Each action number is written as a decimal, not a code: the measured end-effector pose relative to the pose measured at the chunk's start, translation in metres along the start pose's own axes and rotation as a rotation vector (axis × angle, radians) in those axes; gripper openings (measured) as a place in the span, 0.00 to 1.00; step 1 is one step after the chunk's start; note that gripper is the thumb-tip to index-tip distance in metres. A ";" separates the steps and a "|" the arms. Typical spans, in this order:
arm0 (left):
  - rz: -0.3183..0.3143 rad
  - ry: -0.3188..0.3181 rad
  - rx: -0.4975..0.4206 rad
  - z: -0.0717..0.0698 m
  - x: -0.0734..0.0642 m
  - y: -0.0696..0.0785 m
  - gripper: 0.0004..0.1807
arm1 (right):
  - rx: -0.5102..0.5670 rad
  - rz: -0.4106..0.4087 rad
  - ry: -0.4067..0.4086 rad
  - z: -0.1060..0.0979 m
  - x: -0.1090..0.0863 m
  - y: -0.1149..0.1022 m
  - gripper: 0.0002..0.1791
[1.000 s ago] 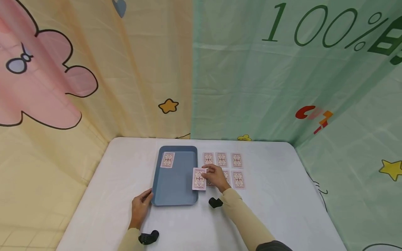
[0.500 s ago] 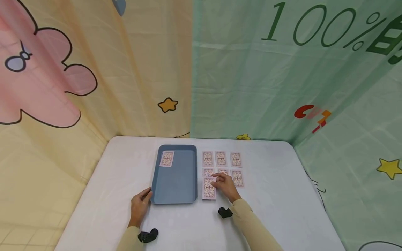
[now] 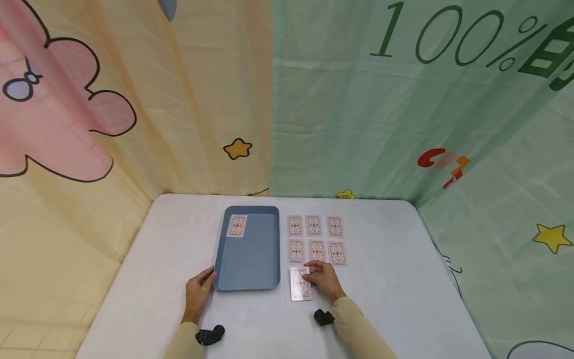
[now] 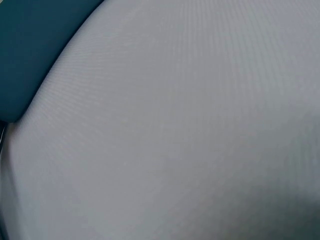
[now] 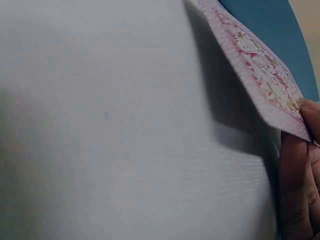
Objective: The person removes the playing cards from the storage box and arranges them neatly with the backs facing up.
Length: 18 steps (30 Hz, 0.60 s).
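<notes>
My right hand [image 3: 326, 280] pinches a playing card [image 3: 299, 286] by its right edge, thumb on top and fingers beneath. The card's pink-and-white patterned back faces up; in the right wrist view the card [image 5: 260, 70] is tilted over the cloth, with a shadow beneath it. My left hand [image 3: 197, 294] holds the near left edge of a blue tray [image 3: 246, 269], thumb and fingertips at the rim. One face-down card [image 3: 236, 226] lies in the tray's far left corner. In the left wrist view only the tray [image 4: 35, 50] and white cloth show clearly.
Right of the tray, face-down cards lie in two rows of three, including a far right card [image 3: 335, 226] and a near left card [image 3: 296, 251]. A white cloth covers the table [image 3: 385, 279]. Printed curtains [image 3: 341, 124] hang behind and beside it.
My right hand has drawn the card from over the tray's right edge toward me and slightly right, uncovering the near row of cards. The left hand stays at the tray.
</notes>
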State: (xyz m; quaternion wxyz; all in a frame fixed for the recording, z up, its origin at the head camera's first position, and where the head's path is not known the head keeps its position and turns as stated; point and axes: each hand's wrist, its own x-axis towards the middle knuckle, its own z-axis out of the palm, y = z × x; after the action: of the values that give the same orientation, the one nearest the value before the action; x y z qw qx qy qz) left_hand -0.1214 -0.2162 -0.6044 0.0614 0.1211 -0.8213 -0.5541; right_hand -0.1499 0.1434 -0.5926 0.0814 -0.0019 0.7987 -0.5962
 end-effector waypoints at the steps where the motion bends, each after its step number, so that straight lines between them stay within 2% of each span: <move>1: -0.005 -0.002 0.000 0.000 0.000 0.000 0.18 | -0.011 -0.009 -0.007 0.001 -0.001 0.001 0.16; 7: -0.008 -0.006 -0.004 -0.001 0.001 0.001 0.18 | -0.120 -0.086 0.011 0.006 -0.002 0.003 0.16; 18: -0.003 0.016 0.006 0.000 0.002 -0.003 0.17 | -0.244 -0.134 0.069 0.013 -0.003 0.005 0.15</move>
State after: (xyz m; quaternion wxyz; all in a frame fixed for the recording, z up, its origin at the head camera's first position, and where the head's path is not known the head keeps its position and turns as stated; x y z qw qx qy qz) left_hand -0.1231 -0.2175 -0.6078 0.0668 0.1269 -0.8222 -0.5509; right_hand -0.1447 0.1324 -0.6002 0.0129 -0.0446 0.8656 -0.4986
